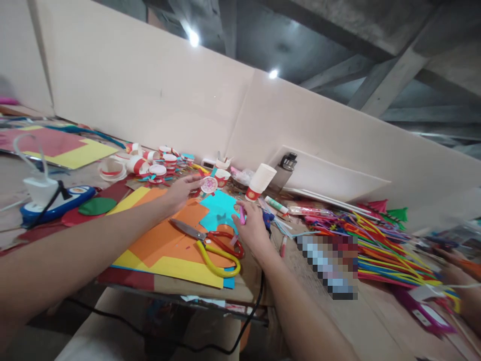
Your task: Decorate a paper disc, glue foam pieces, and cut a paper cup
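Disc (209,185), white, pink-patterned, red and teal strips (214,172) jutting; rim pinched at fingertips of left hand (183,191). Right hand (251,225) holds slim pink pen (242,215).

You were in what looked like a craft workshop, your table (376,323) was spread with coloured paper (161,245), scissors (201,235), paper cups (262,175) and bright pipe cleaners (379,266), pale partition boards (150,80) faced you, bare concrete beams (398,80) and lights (194,38) hung above.
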`<state>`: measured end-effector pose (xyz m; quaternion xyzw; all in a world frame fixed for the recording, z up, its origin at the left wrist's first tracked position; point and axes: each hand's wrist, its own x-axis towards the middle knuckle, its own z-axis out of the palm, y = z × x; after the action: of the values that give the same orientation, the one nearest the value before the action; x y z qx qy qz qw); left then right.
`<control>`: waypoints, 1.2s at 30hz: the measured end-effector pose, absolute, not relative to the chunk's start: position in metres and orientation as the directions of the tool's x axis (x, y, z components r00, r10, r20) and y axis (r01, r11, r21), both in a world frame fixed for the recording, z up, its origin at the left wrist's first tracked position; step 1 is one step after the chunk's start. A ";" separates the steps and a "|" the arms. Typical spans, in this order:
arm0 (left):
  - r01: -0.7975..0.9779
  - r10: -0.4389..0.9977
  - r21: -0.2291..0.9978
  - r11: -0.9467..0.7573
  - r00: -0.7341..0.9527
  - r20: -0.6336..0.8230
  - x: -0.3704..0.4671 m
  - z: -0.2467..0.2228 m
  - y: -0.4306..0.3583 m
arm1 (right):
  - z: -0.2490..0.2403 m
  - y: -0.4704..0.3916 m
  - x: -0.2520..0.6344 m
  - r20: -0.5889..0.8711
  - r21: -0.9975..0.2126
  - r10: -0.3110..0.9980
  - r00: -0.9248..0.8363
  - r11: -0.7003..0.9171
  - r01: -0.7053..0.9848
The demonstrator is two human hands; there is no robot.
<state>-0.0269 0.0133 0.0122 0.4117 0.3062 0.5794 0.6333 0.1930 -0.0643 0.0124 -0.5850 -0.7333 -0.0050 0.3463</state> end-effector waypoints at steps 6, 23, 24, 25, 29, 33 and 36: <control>-0.500 0.993 0.866 -0.009 0.095 0.066 -0.037 0.010 0.029 | 0.011 -0.066 0.192 0.388 -0.333 0.921 -0.013 0.154 0.930; -0.490 0.965 0.864 0.114 0.260 0.020 -0.026 0.012 0.016 | 0.017 -0.074 0.186 0.380 -0.427 0.924 0.040 0.137 0.894; -0.490 0.963 0.863 0.121 0.269 0.017 -0.024 0.011 0.014 | 0.019 -0.076 0.185 0.410 -0.471 0.911 0.032 0.182 0.863; -0.486 0.960 0.863 0.137 0.281 0.006 -0.022 0.011 0.011 | 0.022 -0.077 0.185 0.434 -0.516 0.901 0.019 0.231 0.825; -0.439 0.929 0.883 0.165 0.371 0.011 -0.012 0.006 0.001 | 0.027 -0.080 0.179 0.428 -0.693 0.904 0.001 0.327 0.642; -0.398 0.911 0.902 0.165 0.411 0.014 -0.003 0.006 -0.010 | 0.027 -0.083 0.171 0.174 -0.887 0.984 0.032 0.143 0.439; -0.388 0.905 0.909 0.151 0.425 0.031 0.001 0.008 -0.015 | 0.024 -0.084 0.168 0.099 -0.935 0.993 0.066 0.070 0.349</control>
<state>0.0012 -0.0146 0.0077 0.4634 0.2788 0.4580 0.7055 0.1680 -0.0841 0.0236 -0.5783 -0.5801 0.3615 0.4454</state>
